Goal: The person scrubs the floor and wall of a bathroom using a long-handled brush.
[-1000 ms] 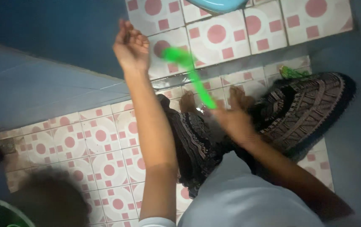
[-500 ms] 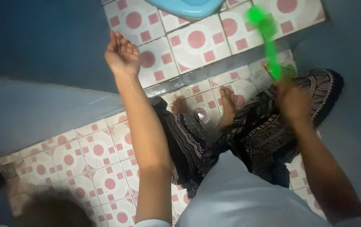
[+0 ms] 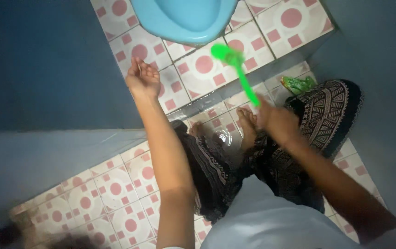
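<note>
My right hand grips the handle of a bright green brush. Its blurred head points up and left, over the raised tiled step just below the blue squat toilet pan. My left hand is raised beside the dark blue wall, fingers loosely curled and holding nothing. My bare feet stand on the wet pink-and-white tiled floor, with patterned dark trousers around my legs.
A green object lies on the floor by the right wall. A round floor drain sits between my feet. Dark blue walls close in on the left and right. A dark blurred shape shows at the bottom left corner.
The green brush swung from the far right back towards the middle, its head now under the blue pan. The view shifted so more of the pan shows. My left hand stayed raised.
</note>
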